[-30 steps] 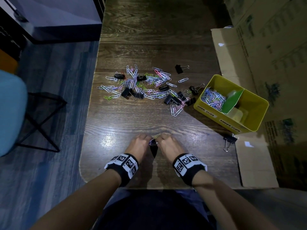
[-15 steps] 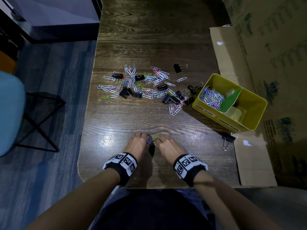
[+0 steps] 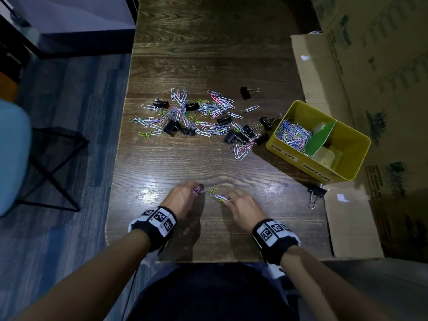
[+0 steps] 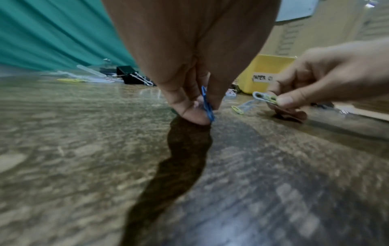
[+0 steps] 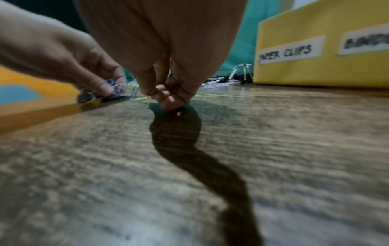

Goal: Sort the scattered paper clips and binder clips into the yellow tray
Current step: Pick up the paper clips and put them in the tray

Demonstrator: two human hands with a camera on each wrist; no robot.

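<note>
My left hand [image 3: 185, 195] pinches a blue paper clip [image 4: 207, 104] near the table's front edge, fingertips down on the wood. Close to its right, my right hand [image 3: 240, 205] pinches pale and green paper clips [image 3: 221, 198]. A loose green paper clip [image 3: 213, 189] lies on the table between the two hands. Further back a scatter of coloured paper clips and black binder clips [image 3: 196, 119] covers the table's middle. The yellow tray [image 3: 347, 163] stands at the right, its left compartment holding several paper clips [image 3: 293, 135], with a green divider [image 3: 320, 139].
A lone binder clip [image 3: 315, 194] lies in front of the tray, another [image 3: 246, 91] behind the scatter. Flattened cardboard [image 3: 347, 216] lies along the table's right edge. A teal chair [image 3: 11, 156] stands on the floor at the left.
My hands were together on a small bunch of clips; now they have pulled apart sideways, each holding clips, and a green clip lies between them.
</note>
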